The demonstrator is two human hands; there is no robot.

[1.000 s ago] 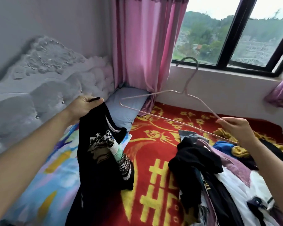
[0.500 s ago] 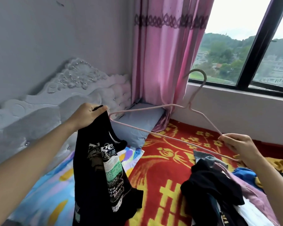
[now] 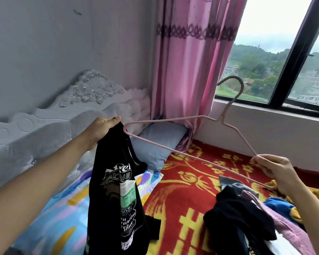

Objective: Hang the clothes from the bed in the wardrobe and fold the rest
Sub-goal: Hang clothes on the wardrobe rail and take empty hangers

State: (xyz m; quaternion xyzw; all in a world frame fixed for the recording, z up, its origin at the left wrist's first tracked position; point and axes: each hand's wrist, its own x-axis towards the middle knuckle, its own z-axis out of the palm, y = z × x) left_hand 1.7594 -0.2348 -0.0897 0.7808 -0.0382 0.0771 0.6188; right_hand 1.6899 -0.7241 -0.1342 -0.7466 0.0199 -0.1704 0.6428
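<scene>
The black T-shirt [image 3: 116, 190] hangs straight down over the bed from my left hand [image 3: 101, 128], which pinches its top edge with curled fingers, its printed front towards me and its lower part bunched on the red blanket [image 3: 182, 190]. My right hand [image 3: 273, 168] grips one end of the pink wire hanger [image 3: 221, 120]. The hanger's long bar runs up and to the left from that grip, so the free end sits right at the shirt's top, just beside my left thumb. I can't tell whether that tip is already inside the neck opening. I'd judge the next move is to slide the hanger leftward along its own axis into the collar.
</scene>
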